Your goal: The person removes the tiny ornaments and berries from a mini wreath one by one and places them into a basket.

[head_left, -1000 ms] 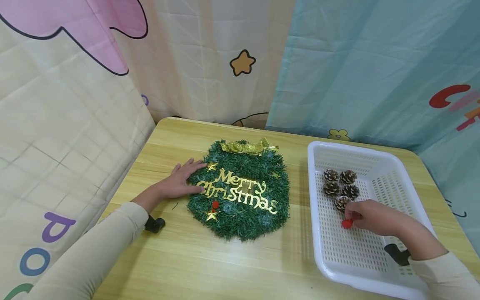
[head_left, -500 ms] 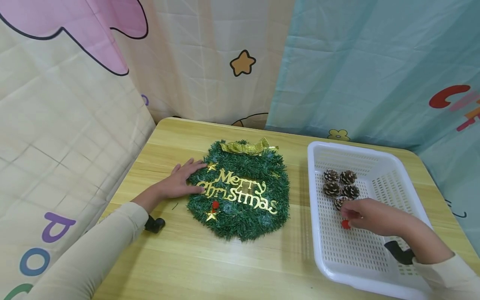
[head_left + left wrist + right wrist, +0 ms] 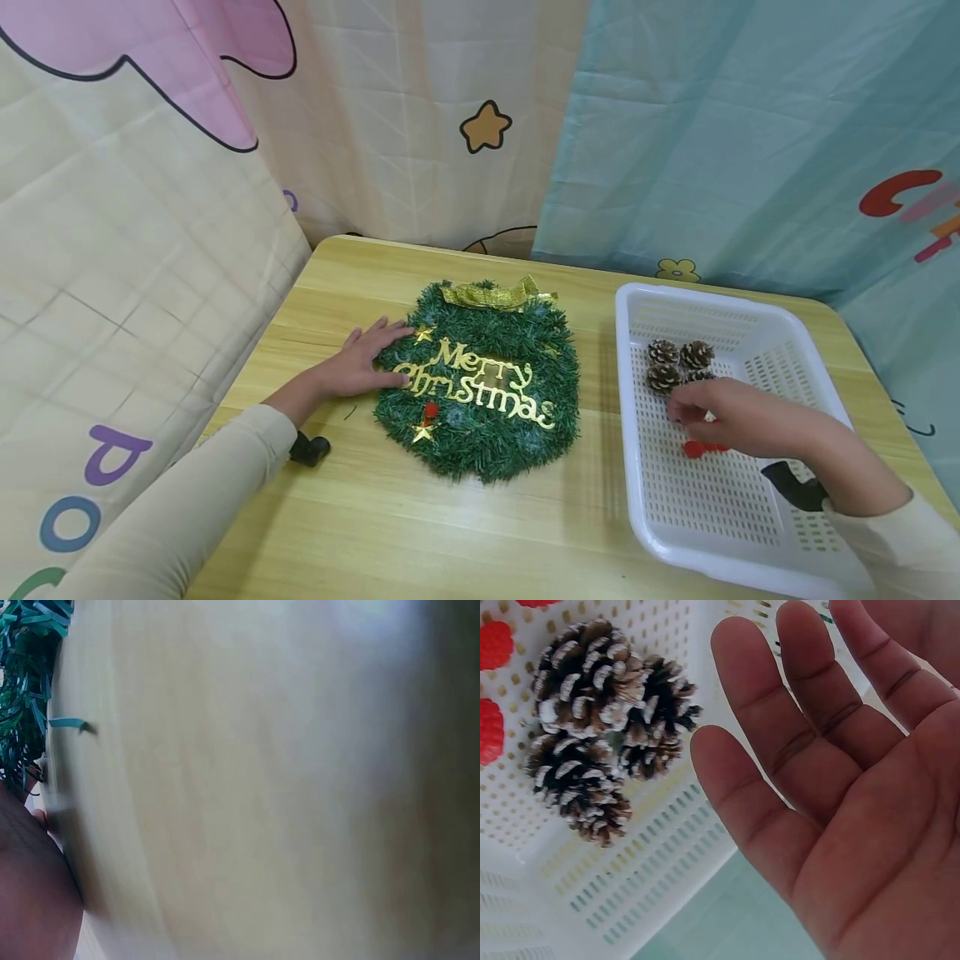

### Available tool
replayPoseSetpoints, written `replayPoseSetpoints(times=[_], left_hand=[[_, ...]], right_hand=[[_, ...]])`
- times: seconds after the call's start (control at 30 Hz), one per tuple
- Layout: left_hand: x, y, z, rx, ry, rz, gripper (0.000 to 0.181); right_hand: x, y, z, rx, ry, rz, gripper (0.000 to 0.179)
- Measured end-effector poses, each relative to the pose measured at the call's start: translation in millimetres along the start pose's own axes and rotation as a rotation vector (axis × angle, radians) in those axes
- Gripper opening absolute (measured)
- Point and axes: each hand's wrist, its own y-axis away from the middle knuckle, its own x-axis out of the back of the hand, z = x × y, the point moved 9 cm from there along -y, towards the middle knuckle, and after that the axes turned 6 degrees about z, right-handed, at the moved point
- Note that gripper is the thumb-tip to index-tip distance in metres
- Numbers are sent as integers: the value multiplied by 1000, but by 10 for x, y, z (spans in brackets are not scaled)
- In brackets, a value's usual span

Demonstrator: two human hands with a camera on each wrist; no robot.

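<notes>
A green tinsel wreath (image 3: 487, 454) with gold "Merry Christmas" lettering (image 3: 506, 402) lies flat on the table. My left hand (image 3: 360, 360) rests at its left edge, fingers spread. In the left wrist view only part of that hand (image 3: 34, 889) and some tinsel (image 3: 26, 697) show. Over the white basket (image 3: 634, 500), my right hand (image 3: 742, 421) hovers beside brown pine cones (image 3: 663, 379) and above red berry-like ornaments (image 3: 693, 450). From the right wrist, its fingers (image 3: 754, 671) look slightly bent with nothing between them; several frosted pine cones (image 3: 585, 675) sit near the fingertips.
A gold ribbon bow (image 3: 495, 295), gold stars (image 3: 423, 432) and a red berry (image 3: 431, 410) decorate the wreath. The basket stands on the right of the wooden table (image 3: 450, 542). Printed curtains (image 3: 420, 125) hang behind the table.
My right hand has shifted slightly up and left, from a red ornament towards the pine cones. More red shows beneath it, and the nearest cone is now covered. My left hand stays put.
</notes>
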Motion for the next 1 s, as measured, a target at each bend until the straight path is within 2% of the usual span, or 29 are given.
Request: replayPoseSetpoints(times=[0.13,0.23,0.57,0.77,1.0], left_hand=[[-6,1,-1,1,2,-2,83],[-7,4,1,0,2,-1,82],[-1,1,8,2,-3,-3,83],[11,2,18,4,-4,-3,83],[13,12,32,-2,4,-1,83]], right_hand=[[59,-49,-84,-4,37,-3,16],[102,-92,-183,22,51,0,17],[199,-231,-546,151,147,18,21],[239,-323,-818,241,156,25,21],[236,-481,-1081,309,177,14,19]])
